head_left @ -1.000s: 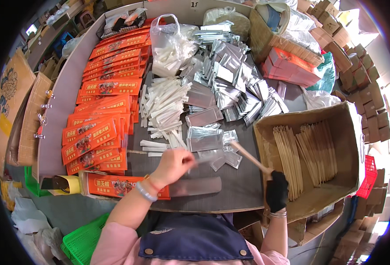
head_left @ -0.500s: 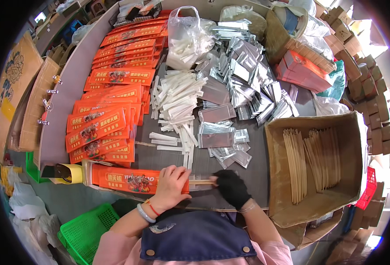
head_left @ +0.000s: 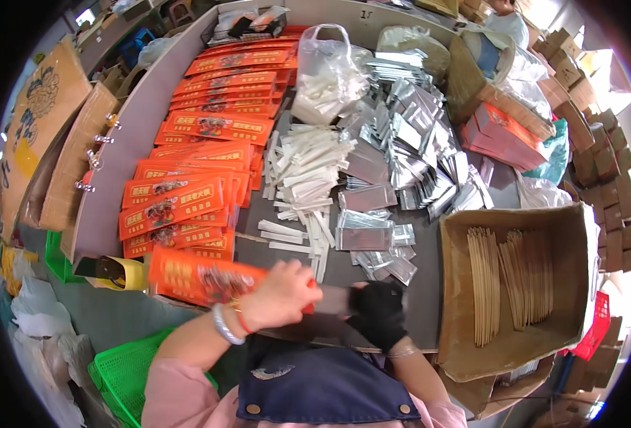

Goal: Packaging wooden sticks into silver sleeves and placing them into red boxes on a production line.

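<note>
Many wooden sticks [head_left: 484, 285] lie in one carton [head_left: 515, 344].

Under the left hand [head_left: 278, 298], the orange packet [head_left: 200, 277] blurs; right of that grip, we can't tell what the gloved right hand [head_left: 378, 312] touches; below, the edge crops our pink sleeves [head_left: 176, 392].

This is a workshop (stacked cartons [head_left: 604, 164], worktable [head_left: 424, 303]).

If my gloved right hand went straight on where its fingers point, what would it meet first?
Past the clear sleeve at your right hand, probably your left hand, gripping the orange packet; blur leaves depth unclear.
</note>
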`<move>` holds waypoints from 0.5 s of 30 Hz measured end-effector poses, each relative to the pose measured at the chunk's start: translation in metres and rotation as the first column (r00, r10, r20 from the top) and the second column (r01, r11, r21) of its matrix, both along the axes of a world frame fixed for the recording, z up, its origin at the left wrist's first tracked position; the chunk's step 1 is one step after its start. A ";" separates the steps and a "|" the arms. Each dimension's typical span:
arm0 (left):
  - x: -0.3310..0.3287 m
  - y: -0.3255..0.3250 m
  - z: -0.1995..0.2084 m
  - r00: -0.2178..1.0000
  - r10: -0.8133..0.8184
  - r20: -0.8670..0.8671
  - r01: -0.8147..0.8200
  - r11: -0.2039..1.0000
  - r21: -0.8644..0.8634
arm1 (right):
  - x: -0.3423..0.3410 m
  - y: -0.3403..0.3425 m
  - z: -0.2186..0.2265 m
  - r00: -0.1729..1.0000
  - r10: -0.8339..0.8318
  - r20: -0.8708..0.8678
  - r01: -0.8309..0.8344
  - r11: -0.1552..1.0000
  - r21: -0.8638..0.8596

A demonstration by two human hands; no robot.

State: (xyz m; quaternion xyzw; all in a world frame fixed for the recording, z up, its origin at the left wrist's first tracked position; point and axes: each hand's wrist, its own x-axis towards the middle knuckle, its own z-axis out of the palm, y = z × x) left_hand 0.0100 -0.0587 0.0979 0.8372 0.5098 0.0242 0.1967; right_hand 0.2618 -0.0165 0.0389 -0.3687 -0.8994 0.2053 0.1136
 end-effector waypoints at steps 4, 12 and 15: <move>-0.078 0.012 0.043 0.951 0.237 0.197 -0.295 0.884 0.363 | 0.045 0.015 0.001 0.955 -0.273 -0.115 0.285 0.953 0.107; -0.184 -0.040 -0.064 0.399 0.901 -0.169 -0.902 0.419 0.106 | 0.050 0.005 -0.036 0.919 -0.392 0.050 0.385 0.916 0.113; -0.198 -0.004 -0.083 0.468 0.881 -0.072 -0.872 0.473 0.125 | 0.043 0.003 -0.034 0.895 -0.442 0.053 0.423 0.882 0.207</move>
